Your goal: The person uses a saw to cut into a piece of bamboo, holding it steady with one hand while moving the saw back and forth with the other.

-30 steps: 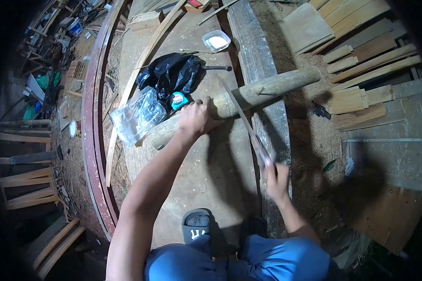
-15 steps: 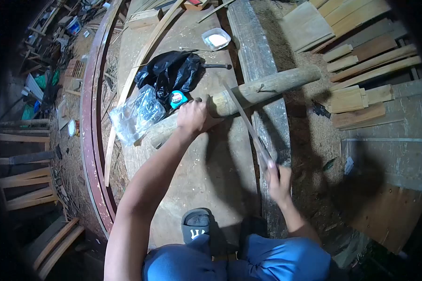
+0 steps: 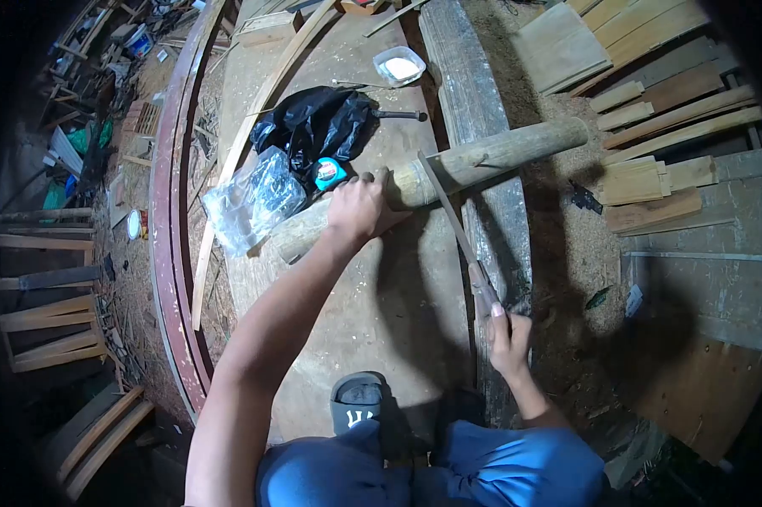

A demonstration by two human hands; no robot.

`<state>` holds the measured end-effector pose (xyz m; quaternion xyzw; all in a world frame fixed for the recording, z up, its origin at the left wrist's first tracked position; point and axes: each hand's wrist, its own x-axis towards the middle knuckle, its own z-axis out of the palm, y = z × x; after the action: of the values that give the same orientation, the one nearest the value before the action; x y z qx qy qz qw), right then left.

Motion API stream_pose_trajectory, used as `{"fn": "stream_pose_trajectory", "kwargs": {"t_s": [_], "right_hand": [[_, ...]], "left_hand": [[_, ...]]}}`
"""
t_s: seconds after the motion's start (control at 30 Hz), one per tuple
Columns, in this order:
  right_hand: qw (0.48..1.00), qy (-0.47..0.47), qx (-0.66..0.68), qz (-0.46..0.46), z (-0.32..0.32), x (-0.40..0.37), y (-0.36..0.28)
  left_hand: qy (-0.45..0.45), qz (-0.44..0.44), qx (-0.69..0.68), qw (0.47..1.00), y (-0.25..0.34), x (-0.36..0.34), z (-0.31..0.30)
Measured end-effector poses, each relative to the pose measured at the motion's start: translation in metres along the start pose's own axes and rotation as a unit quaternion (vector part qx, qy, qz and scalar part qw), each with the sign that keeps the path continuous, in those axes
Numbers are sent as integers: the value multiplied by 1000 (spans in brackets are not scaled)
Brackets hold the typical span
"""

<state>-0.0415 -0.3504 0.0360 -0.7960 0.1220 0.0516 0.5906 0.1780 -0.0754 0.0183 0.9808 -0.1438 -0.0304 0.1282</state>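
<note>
A round wooden log (image 3: 529, 150) lies at a slant across the work surface, its right end resting over a thick grey beam. My left hand (image 3: 358, 205) is wrapped over the log left of its middle, pressing on it. In my right hand (image 3: 509, 342), closed round the handle, is a handsaw (image 3: 453, 221); its blade crosses the log just right of my left hand, apparently in contact with the wood. A teal tape measure (image 3: 328, 174), a black plastic bag (image 3: 317, 125) and a clear plastic bag (image 3: 258, 203) lie beside the log, near my left hand.
The grey beam (image 3: 465, 76) runs along the right of the plywood surface (image 3: 338, 329). A clear tub (image 3: 399, 66) with white contents stands further back. Stacked boards (image 3: 655, 182) lie to the right; a curved reddish beam (image 3: 166, 211) borders the left. My sandalled foot (image 3: 358, 401) is on the plywood.
My right hand has drawn the saw slightly back towards me. My left hand keeps its hold on the log. The whole view has shifted a little.
</note>
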Motion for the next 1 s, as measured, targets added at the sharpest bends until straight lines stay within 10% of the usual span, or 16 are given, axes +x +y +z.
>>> {"fn": "stream_pose_trajectory", "kwargs": {"t_s": [0.2,0.27,0.57,1.0], "right_hand": [[993,-3,-86,-77,43,108,-32],[985,32,-111,-128,61,130,-35],[999,23,-14,-37,4,-9,4],[991,3,-4,-136,42,121,-31]], "left_hand": [[49,32,25,998,0,1,5],[-88,-26,-4,996,3,10,-19],[-26,-9,-6,1000,-1,0,2],[-12,8,35,999,1,3,-1]]}}
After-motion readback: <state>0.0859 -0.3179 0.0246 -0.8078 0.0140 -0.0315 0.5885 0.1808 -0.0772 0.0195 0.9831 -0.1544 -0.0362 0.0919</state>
